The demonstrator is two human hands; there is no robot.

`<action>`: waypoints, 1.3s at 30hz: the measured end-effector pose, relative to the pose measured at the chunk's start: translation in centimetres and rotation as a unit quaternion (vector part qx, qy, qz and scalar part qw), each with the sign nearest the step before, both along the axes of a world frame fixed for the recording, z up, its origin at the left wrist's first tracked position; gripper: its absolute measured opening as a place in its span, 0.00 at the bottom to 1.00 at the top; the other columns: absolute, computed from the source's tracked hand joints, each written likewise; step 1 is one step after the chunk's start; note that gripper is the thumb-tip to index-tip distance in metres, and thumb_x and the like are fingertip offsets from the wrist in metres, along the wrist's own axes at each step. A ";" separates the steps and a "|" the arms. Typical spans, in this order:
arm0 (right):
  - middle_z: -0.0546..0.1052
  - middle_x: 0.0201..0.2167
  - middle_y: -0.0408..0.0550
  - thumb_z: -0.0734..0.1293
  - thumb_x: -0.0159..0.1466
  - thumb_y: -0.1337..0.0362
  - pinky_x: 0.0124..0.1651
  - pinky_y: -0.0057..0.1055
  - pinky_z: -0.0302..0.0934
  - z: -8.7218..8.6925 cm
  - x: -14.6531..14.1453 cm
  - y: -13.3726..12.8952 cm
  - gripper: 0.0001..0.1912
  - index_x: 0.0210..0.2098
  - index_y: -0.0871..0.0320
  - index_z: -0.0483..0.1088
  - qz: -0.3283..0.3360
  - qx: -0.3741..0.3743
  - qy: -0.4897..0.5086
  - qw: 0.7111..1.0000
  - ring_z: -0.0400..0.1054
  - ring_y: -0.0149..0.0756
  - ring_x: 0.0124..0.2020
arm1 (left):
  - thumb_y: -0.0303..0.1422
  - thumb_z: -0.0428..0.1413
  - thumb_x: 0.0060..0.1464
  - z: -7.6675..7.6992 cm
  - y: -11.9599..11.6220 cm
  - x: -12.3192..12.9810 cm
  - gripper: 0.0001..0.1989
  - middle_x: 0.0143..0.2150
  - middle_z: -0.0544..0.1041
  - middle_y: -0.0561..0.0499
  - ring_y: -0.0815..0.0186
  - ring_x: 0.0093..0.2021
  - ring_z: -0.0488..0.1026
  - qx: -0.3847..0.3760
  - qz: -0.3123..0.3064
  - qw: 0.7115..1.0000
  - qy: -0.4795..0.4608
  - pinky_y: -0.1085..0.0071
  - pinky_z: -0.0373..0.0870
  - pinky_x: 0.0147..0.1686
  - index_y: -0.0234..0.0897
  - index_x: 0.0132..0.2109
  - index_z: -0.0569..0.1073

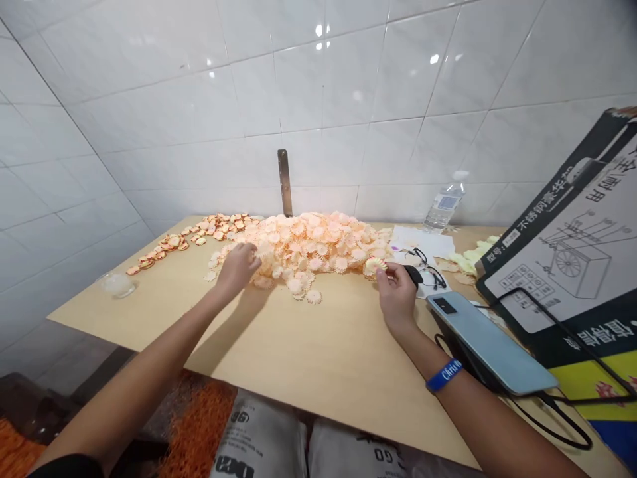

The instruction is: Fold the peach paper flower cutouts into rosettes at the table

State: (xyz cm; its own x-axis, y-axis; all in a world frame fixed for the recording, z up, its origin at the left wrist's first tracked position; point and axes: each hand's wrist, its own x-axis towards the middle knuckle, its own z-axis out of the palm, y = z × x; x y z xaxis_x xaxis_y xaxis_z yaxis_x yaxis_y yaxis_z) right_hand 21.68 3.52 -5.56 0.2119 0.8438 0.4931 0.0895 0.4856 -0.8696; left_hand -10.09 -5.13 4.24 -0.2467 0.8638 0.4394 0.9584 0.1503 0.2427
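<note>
Left hand: fingers curled down into the near-left edge of the flower pile, far middle of the bench.
Right hand: pinching one pale flower piece, just right of the pile.
Phone: near right, propped, cable attached.
Risk: a careless left-hand rake could likely scatter loose pieces; the right forearm might snag the cable.

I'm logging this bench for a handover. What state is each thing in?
left hand: reaching into the petal pile
right hand: pinching one pale flower piece
petal pile: heaped, loose
phone: face down, propped aslant
water bottle: upright, capped
glasses: lying on paper
</note>
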 end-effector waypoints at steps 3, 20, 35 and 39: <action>0.71 0.31 0.47 0.66 0.59 0.54 0.32 0.33 0.63 0.0 -0.1 0.0 0.13 0.34 0.58 0.68 0.005 -0.005 -0.006 1.000 0.66 0.37 0.33 | 0.33 0.50 0.54 4.8 3.3 -1.6 0.14 0.45 0.77 0.43 0.55 0.47 0.72 0.060 0.024 0.998 0.008 0.64 0.67 0.47 0.36 0.45 0.73; 0.70 0.33 0.46 0.65 0.59 0.51 0.34 0.34 0.69 -0.4 -0.7 -0.7 0.16 0.36 0.57 0.67 0.054 -0.044 -0.025 0.997 0.65 0.35 0.34 | 0.43 0.55 0.57 -6.2 -0.1 9.8 0.20 0.60 0.68 0.42 0.51 0.56 0.66 -0.060 -0.213 0.972 0.077 0.58 0.68 0.51 0.39 0.53 0.72; 0.70 0.32 0.45 0.66 0.58 0.53 0.34 0.34 0.69 -0.3 -0.5 -0.3 0.14 0.34 0.58 0.67 0.053 -0.050 -0.031 0.997 0.66 0.35 0.34 | 0.34 0.46 0.62 5.5 9.0 0.3 0.12 0.38 0.74 0.42 0.57 0.42 0.70 0.007 -0.030 0.998 0.048 0.64 0.65 0.45 0.33 0.37 0.71; 0.70 0.31 0.45 0.66 0.58 0.52 0.34 0.35 0.70 -0.4 -0.4 -0.3 0.15 0.35 0.58 0.67 0.044 -0.053 -0.026 0.997 0.66 0.35 0.33 | 0.41 0.53 0.58 5.1 8.7 -1.3 0.19 0.52 0.73 0.39 0.52 0.52 0.69 -0.054 0.010 0.998 0.022 0.61 0.65 0.50 0.33 0.51 0.71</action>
State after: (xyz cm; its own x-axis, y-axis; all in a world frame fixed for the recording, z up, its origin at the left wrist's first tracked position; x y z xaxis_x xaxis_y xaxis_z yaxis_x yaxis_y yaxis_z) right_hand 21.27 3.27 -5.98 0.1122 0.9059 0.4083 0.0964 0.3991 -0.9118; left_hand -11.35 3.55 9.36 -0.2465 0.9021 0.3543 0.9645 0.1926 0.1809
